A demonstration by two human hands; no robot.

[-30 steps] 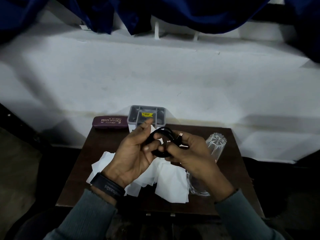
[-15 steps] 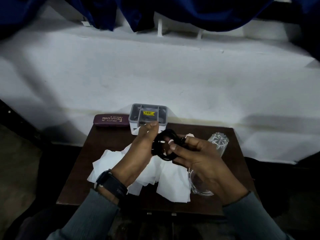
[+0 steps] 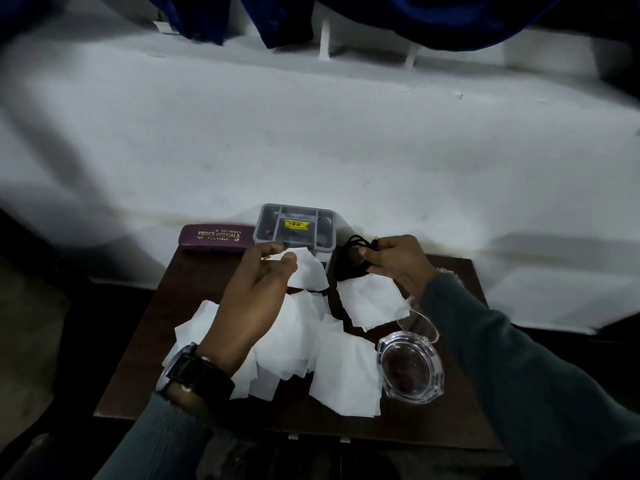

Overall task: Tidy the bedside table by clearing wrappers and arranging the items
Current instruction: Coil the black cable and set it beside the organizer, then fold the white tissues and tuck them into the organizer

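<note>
**Hand and Item Positions, Bedside Table**

**Hands.** The left hand (image 3: 256, 289) is raised over the middle of the table, back of the hand toward the camera, fingers curled. Its thumb and forefinger pinch the edge of a white paper piece (image 3: 304, 271). A black wristwatch (image 3: 194, 372) sits on the left wrist. The right hand (image 3: 394, 261) is held over the far right part of the table, its fingers curled round a black cable (image 3: 349, 256). Both forearms wear grey-green sleeves.

**Cable.** The cable is gathered into loose loops at the right fingertips, just right of the grey organiser box (image 3: 294, 226). One strand hangs from the loops toward the camera, then runs left across the papers.

**Other items.** Loose white paper sheets (image 3: 343, 375) lie overlapping across the centre of the table. A maroon spectacle case (image 3: 214, 237), printed "PRINCE OPTICALS", lies at the far left edge with its long axis running left to right, touching or just beside the organiser box. A yellow label shows inside the box. A clear glass ashtray (image 3: 410, 368) stands near the right edge, touching the papers. A second clear glass object behind the right forearm is mostly hidden.

**Surface and room.** The table (image 3: 166, 323) is dark brown wood. A white wall (image 3: 311, 133) rises behind it, with dark blue cloth (image 3: 415, 15) hanging at the top. Lighting is dim.
</note>
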